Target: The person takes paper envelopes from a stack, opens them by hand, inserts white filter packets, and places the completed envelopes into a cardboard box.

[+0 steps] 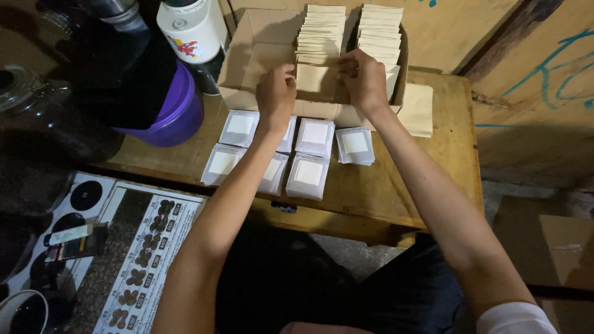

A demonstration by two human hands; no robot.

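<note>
Both arms are stretching far across the wooden table point(396, 192), the left hand point(276, 93) and right hand point(364, 77) pinching a tan envelope point(314, 80) between them. The envelope is standing upright at the near edge of the cardboard box point(260, 55), just beyond the white packets point(309, 173).

Purple bucket point(176, 114) crowds the left; bare tabletop point(455, 151) right seems passable.

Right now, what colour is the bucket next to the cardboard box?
Purple; the bucket shows best in the head view, left of the cardboard box.

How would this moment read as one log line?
left hand: on tan envelope | right hand: same envelope | cardboard box: envelope rows | table: white packets
</note>
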